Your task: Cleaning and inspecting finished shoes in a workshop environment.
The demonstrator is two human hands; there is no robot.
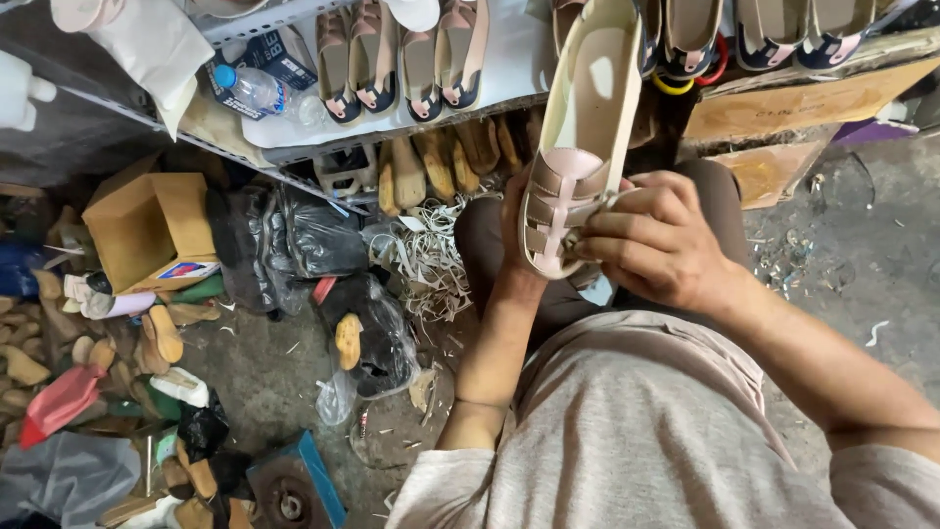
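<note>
- Two cardboard pieces are the biggest packaging here: a flat brown cardboard sheet (803, 98) leaning above and to the right of the hands, and an open brown cardboard box (147, 230) well off to their left, with a small red-and-blue label at its lower front corner.
- Black plastic bags (294, 240) lie between that box and the hands, crumpled on the floor.
- A clear water bottle (253, 90) with a blue cap lies on the shelf (509, 69) up and to the left of the hands, against a dark printed carton (279, 54).
- The cream sandal (578, 147) is held up in front of the person, its long axis nearly upright and tilted a little to the right; the pink strapped toe end points down toward the lap, the heel end up toward the shelf.
- The left hand (514, 230) grips the sandal's toe end from the left, fingers hidden behind it.
- The right hand (656, 240) is closed on the pink straps, fingertips pinched.
</note>
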